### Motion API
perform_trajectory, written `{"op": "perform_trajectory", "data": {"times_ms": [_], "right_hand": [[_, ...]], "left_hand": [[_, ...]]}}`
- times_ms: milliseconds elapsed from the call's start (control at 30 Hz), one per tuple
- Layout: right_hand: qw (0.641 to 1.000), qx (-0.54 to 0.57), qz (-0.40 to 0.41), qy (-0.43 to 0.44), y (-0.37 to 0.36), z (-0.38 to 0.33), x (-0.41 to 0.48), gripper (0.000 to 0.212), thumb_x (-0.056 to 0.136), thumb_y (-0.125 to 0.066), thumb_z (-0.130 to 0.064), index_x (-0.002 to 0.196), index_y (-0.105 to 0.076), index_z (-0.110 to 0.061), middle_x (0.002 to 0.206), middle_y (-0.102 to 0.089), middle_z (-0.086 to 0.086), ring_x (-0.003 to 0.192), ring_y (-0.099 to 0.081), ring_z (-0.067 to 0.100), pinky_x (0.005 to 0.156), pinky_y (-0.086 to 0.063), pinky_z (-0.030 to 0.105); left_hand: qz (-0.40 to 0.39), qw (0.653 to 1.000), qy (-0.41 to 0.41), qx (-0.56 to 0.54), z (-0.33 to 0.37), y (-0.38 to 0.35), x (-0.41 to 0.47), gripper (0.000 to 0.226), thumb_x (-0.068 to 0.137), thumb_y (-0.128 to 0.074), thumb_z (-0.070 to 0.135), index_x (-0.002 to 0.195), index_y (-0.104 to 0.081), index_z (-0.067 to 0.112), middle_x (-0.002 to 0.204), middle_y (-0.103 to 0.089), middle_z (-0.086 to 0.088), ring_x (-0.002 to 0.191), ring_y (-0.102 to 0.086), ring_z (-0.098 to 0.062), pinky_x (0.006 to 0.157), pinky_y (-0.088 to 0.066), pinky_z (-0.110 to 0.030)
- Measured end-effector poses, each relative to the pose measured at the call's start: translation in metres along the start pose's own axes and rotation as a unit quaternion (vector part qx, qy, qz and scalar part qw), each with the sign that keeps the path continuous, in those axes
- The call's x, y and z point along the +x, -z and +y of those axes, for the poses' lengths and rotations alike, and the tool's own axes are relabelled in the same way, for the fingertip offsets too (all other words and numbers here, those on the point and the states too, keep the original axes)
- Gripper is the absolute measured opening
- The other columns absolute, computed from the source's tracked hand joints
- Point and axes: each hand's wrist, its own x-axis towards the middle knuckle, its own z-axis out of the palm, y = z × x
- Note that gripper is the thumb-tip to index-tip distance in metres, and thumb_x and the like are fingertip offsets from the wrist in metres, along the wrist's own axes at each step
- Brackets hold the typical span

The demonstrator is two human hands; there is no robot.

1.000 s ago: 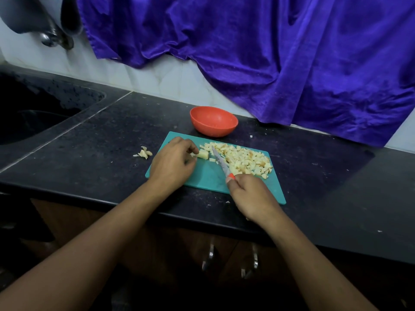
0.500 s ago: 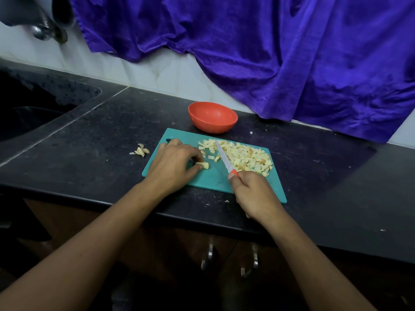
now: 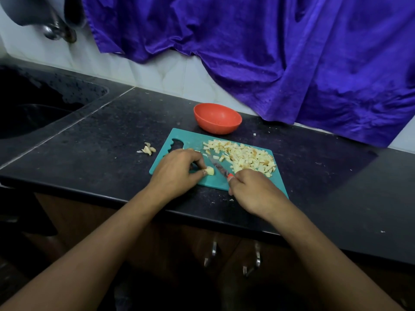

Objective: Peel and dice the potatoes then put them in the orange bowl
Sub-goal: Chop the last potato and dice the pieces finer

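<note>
A teal cutting board (image 3: 193, 140) lies on the black counter, with a heap of diced potato (image 3: 244, 157) on its right half. My left hand (image 3: 177, 170) pinches a small potato piece (image 3: 210, 170) against the board near its front edge. My right hand (image 3: 253, 189) grips a knife with an orange handle; its blade (image 3: 216, 164) lies slanted on the board just right of that piece. The orange bowl (image 3: 217, 117) stands behind the board and looks empty.
A few potato scraps (image 3: 148, 149) lie on the counter left of the board. A dark sink (image 3: 33, 108) sits at far left under a tap (image 3: 54, 30). A purple cloth (image 3: 269, 52) hangs over the back wall. The counter's front edge runs just below my hands.
My left hand has pulled the small potato piece toward the board's front edge. The knife has come down from the heap to lie beside that piece.
</note>
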Motion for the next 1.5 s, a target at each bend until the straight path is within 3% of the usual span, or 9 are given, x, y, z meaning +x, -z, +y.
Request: {"op": "perform_trajectory", "data": {"times_ms": [167,433,633,767,833,967,1133,1333,1500], "right_hand": [[0.996,-0.088,-0.002,-0.01,0.012,-0.021,0.002,0.027,0.104,-0.044,-0.038,0.085,-0.055,-0.022,0.088,-0.06,0.0,0.081,-0.06,0.017,0.065,-0.044,0.033],[0.984,-0.164,-0.059,-0.029,0.027,-0.053,0.01,0.015,0.1,-0.049,-0.029,0.103,-0.053,-0.016,0.088,-0.054,0.0,0.084,-0.057,0.018,0.07,-0.045,0.033],[0.987,-0.15,-0.046,-0.027,0.003,-0.05,-0.004,0.024,0.102,-0.049,-0.031,0.117,-0.061,-0.016,0.09,-0.054,0.001,0.092,-0.059,0.023,0.076,-0.048,0.037],[0.99,-0.138,-0.007,-0.022,-0.027,-0.033,-0.026,0.027,0.105,-0.045,-0.035,0.116,-0.061,-0.017,0.101,-0.061,0.003,0.093,-0.061,0.022,0.079,-0.053,0.039],[0.992,-0.115,-0.04,-0.043,-0.015,-0.033,-0.02,0.025,0.105,-0.046,-0.036,0.111,-0.061,-0.018,0.097,-0.06,0.002,0.092,-0.061,0.02,0.083,-0.055,0.041],[0.985,-0.154,-0.078,-0.029,0.025,-0.051,0.003,0.015,0.102,-0.047,-0.028,0.1,-0.055,-0.015,0.084,-0.053,0.001,0.077,-0.053,0.016,0.067,-0.044,0.032],[0.979,-0.165,-0.117,-0.031,0.04,-0.071,0.014,0.029,0.099,-0.043,-0.014,0.097,-0.07,-0.002,0.073,-0.064,0.01,0.05,-0.051,0.019,0.049,-0.038,0.024],[0.992,-0.121,-0.028,-0.033,-0.018,-0.043,-0.013,0.026,0.104,-0.047,-0.033,0.111,-0.062,-0.014,0.091,-0.058,0.002,0.087,-0.06,0.021,0.074,-0.049,0.037],[0.989,-0.125,-0.057,-0.049,-0.009,-0.039,-0.018,0.024,0.104,-0.046,-0.037,0.107,-0.059,-0.018,0.092,-0.057,0.0,0.087,-0.058,0.018,0.074,-0.049,0.037]], "left_hand": [[-0.001,1.0,0.019,-0.01,0.003,-0.003,0.0,0.015,0.083,-0.081,0.039,0.08,-0.067,0.035,0.088,-0.063,0.019,0.087,-0.058,-0.005,0.076,-0.053,-0.035],[-0.002,0.999,0.009,-0.03,0.003,0.0,-0.001,0.015,0.083,-0.081,0.036,0.078,-0.068,0.035,0.087,-0.064,0.017,0.086,-0.061,-0.004,0.08,-0.056,-0.04],[0.002,0.999,0.02,-0.027,0.002,0.0,-0.001,0.01,0.083,-0.081,0.035,0.08,-0.072,0.033,0.088,-0.066,0.018,0.085,-0.061,-0.004,0.078,-0.056,-0.039],[0.008,0.999,0.02,-0.029,0.001,-0.001,0.0,0.01,0.083,-0.082,0.036,0.08,-0.073,0.033,0.088,-0.066,0.018,0.084,-0.062,-0.005,0.076,-0.055,-0.038],[0.004,0.999,0.018,-0.028,0.002,0.0,-0.001,0.01,0.083,-0.082,0.036,0.079,-0.073,0.034,0.088,-0.066,0.018,0.084,-0.062,-0.004,0.076,-0.055,-0.038],[-0.001,0.999,0.012,-0.036,0.001,0.0,-0.002,0.008,0.083,-0.082,0.035,0.081,-0.074,0.033,0.088,-0.066,0.019,0.085,-0.063,-0.004,0.079,-0.056,-0.04],[-0.001,1.0,0.004,-0.025,0.003,0.005,-0.005,0.004,0.086,-0.08,0.033,0.089,-0.077,0.033,0.087,-0.062,0.019,0.084,-0.061,-0.007,0.077,-0.055,-0.039],[0.007,0.999,0.012,-0.039,0.0,0.003,-0.004,0.003,0.086,-0.08,0.03,0.085,-0.078,0.032,0.089,-0.067,0.02,0.085,-0.063,-0.004,0.079,-0.056,-0.038],[0.005,0.999,0.011,-0.035,0.001,0.004,-0.005,0.002,0.086,-0.08,0.031,0.087,-0.078,0.032,0.09,-0.068,0.019,0.085,-0.063,-0.004,0.08,-0.056,-0.039]]}}
